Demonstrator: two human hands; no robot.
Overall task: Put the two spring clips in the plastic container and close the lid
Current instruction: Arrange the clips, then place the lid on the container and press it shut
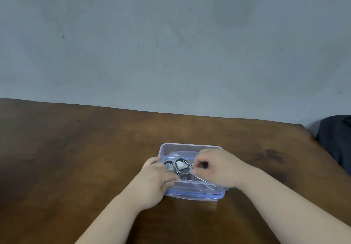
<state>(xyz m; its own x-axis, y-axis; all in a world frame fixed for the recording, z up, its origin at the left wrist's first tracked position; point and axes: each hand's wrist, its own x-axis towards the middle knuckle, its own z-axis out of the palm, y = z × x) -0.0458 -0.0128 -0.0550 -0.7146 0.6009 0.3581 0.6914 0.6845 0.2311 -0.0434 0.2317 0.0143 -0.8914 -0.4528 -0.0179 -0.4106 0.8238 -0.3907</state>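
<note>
A clear plastic container (191, 191) with blue trim sits on the brown table, near the middle. Two metal spring clips lie in it. One coil (181, 167) stands up above the rim, and the second clip (168, 163) is lower at the left. My right hand (218, 167) pinches the wire handle of the upright clip from the right. My left hand (154, 179) grips the container's left near side, fingers over the rim. A clear lid-like panel (190, 147) shows at the far side; I cannot tell whether it is tilted or lying flat.
The wooden table (76, 148) runs back to a grey wall (171, 44). A dark fabric object (336, 141) lies at the table's far right edge.
</note>
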